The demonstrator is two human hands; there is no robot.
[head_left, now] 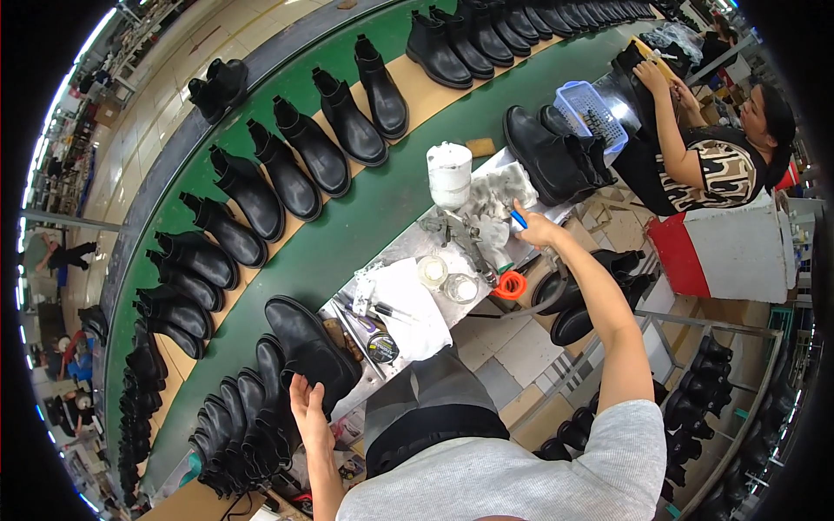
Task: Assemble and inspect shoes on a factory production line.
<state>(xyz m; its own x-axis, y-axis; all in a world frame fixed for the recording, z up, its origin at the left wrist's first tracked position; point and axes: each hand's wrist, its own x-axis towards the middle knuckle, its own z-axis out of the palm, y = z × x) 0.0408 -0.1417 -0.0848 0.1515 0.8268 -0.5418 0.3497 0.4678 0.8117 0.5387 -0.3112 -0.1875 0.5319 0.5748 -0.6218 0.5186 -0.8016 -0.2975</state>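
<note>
Green conveyor belt [365, 221] swept from 7 o'clock up to 1 o'clock, carrying a long row of black ankle boots [287, 178] on a tan strip; at its inner edge a cluttered worktop [408, 247] held a white cloth [408, 304], grey rags [486, 208], a white cup [450, 174], two small glass jars [447, 280] and an orange ring [511, 285]. Left hand [308, 408], at 7 o'clock, lay with fingers closed over the heel of one black boot [308, 347] lying on its side at the belt's near edge beside a packed cluster of boots. Right hand [537, 230], just past centre toward 2 o'clock, gripped a small blue-handled tool [518, 219] over the rags; a co-worker [704, 165] sat at 2 o'clock.
</note>
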